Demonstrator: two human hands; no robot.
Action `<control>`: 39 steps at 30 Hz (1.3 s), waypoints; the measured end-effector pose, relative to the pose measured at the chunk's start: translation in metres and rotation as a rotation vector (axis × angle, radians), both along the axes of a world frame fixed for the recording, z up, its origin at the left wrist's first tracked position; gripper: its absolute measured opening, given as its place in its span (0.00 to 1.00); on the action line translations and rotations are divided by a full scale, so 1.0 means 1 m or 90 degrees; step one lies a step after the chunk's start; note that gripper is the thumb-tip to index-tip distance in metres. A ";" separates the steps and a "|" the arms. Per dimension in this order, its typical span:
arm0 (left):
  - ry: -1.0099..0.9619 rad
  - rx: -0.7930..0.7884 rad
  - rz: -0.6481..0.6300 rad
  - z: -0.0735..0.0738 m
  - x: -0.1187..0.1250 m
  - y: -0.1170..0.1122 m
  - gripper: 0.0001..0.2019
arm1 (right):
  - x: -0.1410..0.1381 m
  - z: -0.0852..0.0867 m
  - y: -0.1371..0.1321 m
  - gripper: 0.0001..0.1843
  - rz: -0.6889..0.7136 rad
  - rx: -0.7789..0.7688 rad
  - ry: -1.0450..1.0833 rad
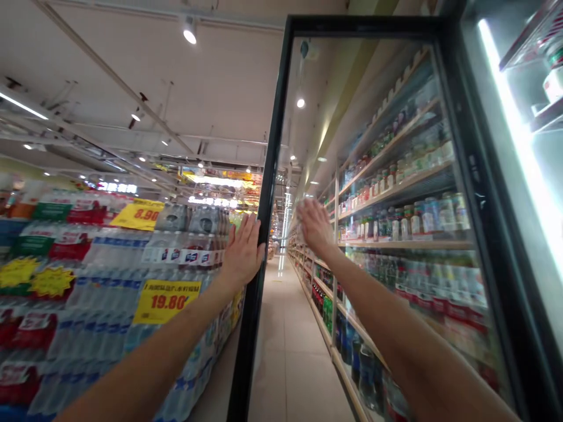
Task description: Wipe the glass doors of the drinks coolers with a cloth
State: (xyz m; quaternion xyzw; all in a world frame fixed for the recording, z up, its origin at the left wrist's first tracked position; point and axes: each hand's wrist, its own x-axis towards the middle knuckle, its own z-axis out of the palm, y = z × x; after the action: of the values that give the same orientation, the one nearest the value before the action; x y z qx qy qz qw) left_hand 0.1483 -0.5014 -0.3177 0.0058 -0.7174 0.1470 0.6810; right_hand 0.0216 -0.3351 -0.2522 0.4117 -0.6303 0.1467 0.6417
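A glass cooler door (pixel 373 176) with a black frame (pixel 266 193) stands swung open in front of me. My left hand (pixel 241 252) lies flat against the outer edge of the frame, fingers stretched up. My right hand (pixel 313 225) presses against the glass at the same height. It is blurred and seems to hold a pale cloth (pixel 303 211) against the pane. Through the glass I see long shelves of bottles.
Stacked packs of bottled water (pixel 109 293) with yellow price signs (pixel 165 300) fill the left side. A tiled aisle (pixel 290 340) runs ahead between them and the bottle shelves (pixel 396 234). The lit cooler interior (pixel 528 146) is at the far right.
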 end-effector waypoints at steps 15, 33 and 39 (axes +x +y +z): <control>-0.009 -0.025 -0.005 -0.004 -0.003 0.012 0.25 | 0.012 -0.087 -0.008 0.22 0.061 0.364 0.212; -0.079 -0.068 -0.012 -0.063 -0.014 0.013 0.25 | 0.011 -0.102 0.009 0.23 0.035 0.248 0.066; -0.105 -0.098 -0.018 -0.100 -0.011 0.017 0.28 | 0.020 -0.168 0.018 0.24 0.063 0.386 0.027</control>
State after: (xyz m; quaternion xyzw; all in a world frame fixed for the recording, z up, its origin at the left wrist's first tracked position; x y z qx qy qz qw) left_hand 0.1374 -0.4846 -0.4179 -0.0686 -0.7574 0.1920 0.6203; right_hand 0.0421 -0.3172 -0.4202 0.6177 -0.6107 -0.0260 0.4948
